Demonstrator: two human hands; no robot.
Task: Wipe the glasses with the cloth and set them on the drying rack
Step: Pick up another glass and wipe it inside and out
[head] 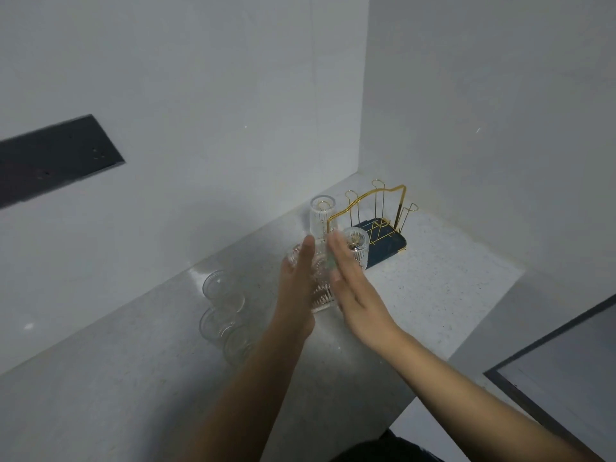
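Note:
A ribbed clear glass (320,293) sits tilted between my two hands, just above the counter. My left hand (296,281) lies along its left side with fingers stretched forward, and the glass rim shows at the fingertips. My right hand (350,285) is flat against the glass's right side. A small blurred greenish patch (332,265) by its thumb may be the cloth. The gold wire drying rack (383,211) on a dark blue tray (388,253) stands just beyond my hands. It carries two upturned glasses, a tall one (321,213) and a nearer one (357,241).
Three more ribbed glasses (220,290) stand in a cluster on the grey speckled counter (433,285), left of my left arm. White walls form a corner behind the rack. The counter's front edge drops off at the lower right, beside a dark-framed panel (550,358).

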